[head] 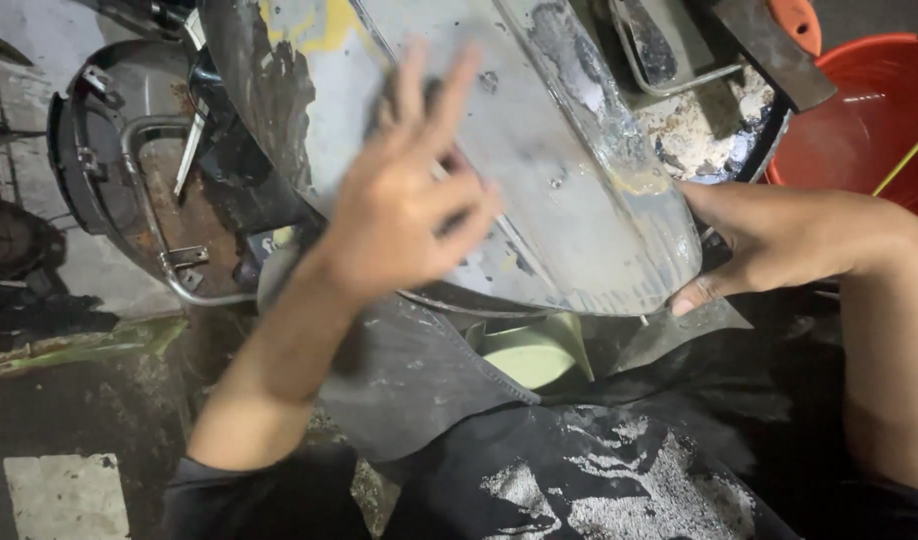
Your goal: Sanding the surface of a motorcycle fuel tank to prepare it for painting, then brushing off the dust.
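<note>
A large grey scuffed vehicle body panel [569, 170] leans toward me across my lap. My left hand [409, 195] lies flat on its surface with fingers spread; something dark seems pressed under the palm, blurred by motion. My right hand [779, 240] grips the panel's lower right edge, thumb underneath. A pale green piece [534, 350] shows just below the panel's bottom edge.
A red plastic tub [869, 120] with a thin green stick stands at the upper right. At the left, a stripped scooter frame part [139, 170] with chrome tubing rests on the dirty floor. Dark stained cloth [599, 470] covers my legs.
</note>
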